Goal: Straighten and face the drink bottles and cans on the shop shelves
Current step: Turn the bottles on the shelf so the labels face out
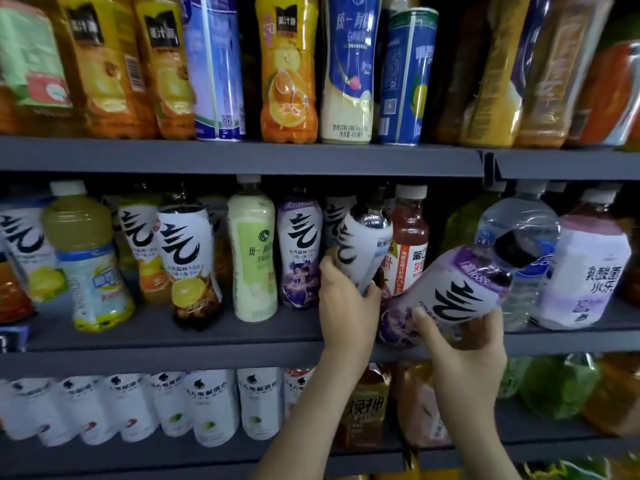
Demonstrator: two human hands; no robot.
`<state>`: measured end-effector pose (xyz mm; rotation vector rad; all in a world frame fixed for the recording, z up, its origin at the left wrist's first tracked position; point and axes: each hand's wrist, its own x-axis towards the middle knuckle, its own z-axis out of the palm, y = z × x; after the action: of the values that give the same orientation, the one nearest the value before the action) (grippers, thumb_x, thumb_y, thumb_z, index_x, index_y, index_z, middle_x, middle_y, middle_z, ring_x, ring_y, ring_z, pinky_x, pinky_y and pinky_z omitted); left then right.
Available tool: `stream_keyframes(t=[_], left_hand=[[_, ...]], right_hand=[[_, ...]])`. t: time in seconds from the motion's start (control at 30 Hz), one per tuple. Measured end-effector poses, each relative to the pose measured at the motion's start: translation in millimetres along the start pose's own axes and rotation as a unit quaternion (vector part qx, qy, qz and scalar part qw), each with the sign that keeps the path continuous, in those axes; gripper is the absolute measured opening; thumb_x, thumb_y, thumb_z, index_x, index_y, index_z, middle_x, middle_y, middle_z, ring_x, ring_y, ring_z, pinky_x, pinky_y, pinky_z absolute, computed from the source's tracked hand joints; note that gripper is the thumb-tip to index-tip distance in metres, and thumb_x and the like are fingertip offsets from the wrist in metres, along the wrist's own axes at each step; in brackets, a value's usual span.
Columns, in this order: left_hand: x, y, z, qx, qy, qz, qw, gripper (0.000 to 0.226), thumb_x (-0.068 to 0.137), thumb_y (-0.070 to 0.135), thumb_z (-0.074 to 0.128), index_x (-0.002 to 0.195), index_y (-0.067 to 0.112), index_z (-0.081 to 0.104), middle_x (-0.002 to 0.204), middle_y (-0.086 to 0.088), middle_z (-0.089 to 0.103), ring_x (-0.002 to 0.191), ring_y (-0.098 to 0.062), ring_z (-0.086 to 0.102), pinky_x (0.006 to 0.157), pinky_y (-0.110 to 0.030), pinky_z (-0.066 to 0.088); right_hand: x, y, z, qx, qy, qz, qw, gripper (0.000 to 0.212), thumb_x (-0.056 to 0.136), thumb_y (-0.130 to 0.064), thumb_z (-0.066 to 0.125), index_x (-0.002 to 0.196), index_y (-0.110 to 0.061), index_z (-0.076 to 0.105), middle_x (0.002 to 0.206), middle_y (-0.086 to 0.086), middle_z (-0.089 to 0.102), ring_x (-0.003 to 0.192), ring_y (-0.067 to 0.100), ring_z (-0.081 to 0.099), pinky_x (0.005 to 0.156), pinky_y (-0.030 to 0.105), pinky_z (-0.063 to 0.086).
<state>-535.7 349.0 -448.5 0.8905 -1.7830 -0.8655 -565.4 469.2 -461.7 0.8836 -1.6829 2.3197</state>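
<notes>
- Now, the left hand [346, 303] curls round the lower body of a white-sleeved plastic bottle with a black brush mark [363, 237], just left of the red-labelled, white-capped bottle [410, 251].
- The right hand [464, 341] grips the base of a purple-sleeved, black-capped plastic bottle [457, 289], tilted just right of that red one.
- Both seem full and weighty, sleeves likely slick (grip the waist, not the cap).

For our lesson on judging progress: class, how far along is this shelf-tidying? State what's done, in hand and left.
Done: the pale green bottle and the standing purple bottle are upright, labels forward. In hand: the left hand grips a leaning white bottle, and the right hand grips a tilted purple bottle. Left: the blue can above seems turned away.
</notes>
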Motion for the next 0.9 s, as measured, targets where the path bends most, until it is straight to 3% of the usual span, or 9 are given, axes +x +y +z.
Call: stream_keyframes(t=[0.13,0.23,0.33,0.4,0.47,0.57,0.67,0.8,0.9], left_hand=[[-33.2,-16.6,-34.5,-0.074,0.026,0.049,0.996,0.066,0.072,0.014,0.079,0.129,0.006,0.046,0.12,-0.002,0.058,0.112,-0.009,0.055,0.087,-0.003,0.041],[-50.5,-31.2,-68.0,-0.055,0.045,0.064,0.995,0.066,0.067,0.025,0.083,0.124,0.015,0.052,0.116,-0.003,0.059,0.108,-0.002,0.055,0.082,0.001,0.039],[-56.9,-34.3,-100.0,-0.037,0.042,0.063,0.996,0.061,0.065,0.04,0.083,0.107,0.053,0.04,0.105,0.002,0.055,0.094,0.013,0.052,0.074,-0.01,0.046],[-58.2,-35.7,-114.0,-0.032,0.031,0.029,0.999,0.051,0.062,0.056,0.076,0.098,0.057,0.04,0.104,0.004,0.055,0.095,0.005,0.054,0.076,-0.029,0.052],[-58.3,-36.8,-123.4,-0.047,0.025,-0.005,0.999,0.05,0.059,0.06,0.077,0.097,0.062,0.043,0.106,0.007,0.056,0.099,-0.003,0.057,0.08,-0.036,0.054],[-58.7,-34.4,-136.2,-0.082,0.019,-0.04,0.996,0.054,0.062,0.037,0.084,0.098,0.056,0.048,0.106,0.01,0.06,0.099,-0.005,0.06,0.08,-0.032,0.054],[-58.8,-32.2,-148.4,-0.111,0.026,-0.06,0.992,0.059,0.069,0.016,0.081,0.105,0.048,0.047,0.103,0.025,0.06,0.093,0.011,0.059,0.075,-0.014,0.05],[-60.2,-33.6,-158.2,-0.14,0.047,-0.088,0.985,0.067,0.07,0.014,0.081,0.127,0.026,0.048,0.104,0.028,0.061,0.092,0.015,0.058,0.074,-0.008,0.05],[-60.1,-33.2,-160.0,-0.133,0.054,-0.097,0.985,0.064,0.07,0.014,0.082,0.123,0.029,0.049,0.101,0.028,0.062,0.09,0.014,0.059,0.074,-0.01,0.05]], right_hand=[[12.6,1.7,2.0,-0.042,-0.057,0.026,0.997,0.061,0.075,-0.007,0.076,0.129,-0.015,0.049,0.113,-0.004,0.066,0.103,0.005,0.063,0.087,0.023,0.054],[22.4,5.7,13.6,-0.093,-0.115,0.041,0.988,0.062,0.076,-0.014,0.076,0.131,-0.021,0.048,0.114,-0.01,0.066,0.105,0.004,0.063,0.089,0.031,0.054],[30.5,8.6,33.9,-0.134,-0.145,0.047,0.979,0.064,0.075,-0.022,0.076,0.132,-0.024,0.047,0.116,-0.01,0.065,0.107,0.003,0.061,0.093,0.038,0.052],[35.9,10.8,49.6,-0.144,-0.169,0.052,0.974,0.063,0.076,-0.029,0.074,0.133,-0.025,0.046,0.12,-0.009,0.063,0.111,0.004,0.059,0.095,0.039,0.051],[40.8,14.1,62.5,-0.155,-0.185,0.051,0.969,0.062,0.077,-0.033,0.071,0.133,-0.023,0.045,0.122,-0.007,0.062,0.113,0.007,0.058,0.097,0.041,0.049],[41.5,16.1,69.7,-0.156,-0.183,0.05,0.969,0.059,0.08,-0.024,0.072,0.131,-0.02,0.045,0.122,-0.003,0.061,0.113,0.011,0.058,0.097,0.042,0.049],[37.5,13.8,68.9,-0.148,-0.186,0.052,0.97,0.057,0.08,-0.02,0.072,0.129,-0.024,0.044,0.119,-0.005,0.06,0.111,0.009,0.058,0.095,0.039,0.05],[37.2,12.1,72.2,-0.146,-0.196,0.055,0.968,0.053,0.082,-0.015,0.07,0.127,-0.022,0.043,0.117,-0.006,0.059,0.109,0.008,0.057,0.095,0.036,0.05],[41.2,14.2,78.1,-0.166,-0.205,0.055,0.963,0.061,0.081,-0.012,0.071,0.133,-0.018,0.039,0.123,-0.003,0.055,0.116,0.014,0.054,0.099,0.036,0.046]])
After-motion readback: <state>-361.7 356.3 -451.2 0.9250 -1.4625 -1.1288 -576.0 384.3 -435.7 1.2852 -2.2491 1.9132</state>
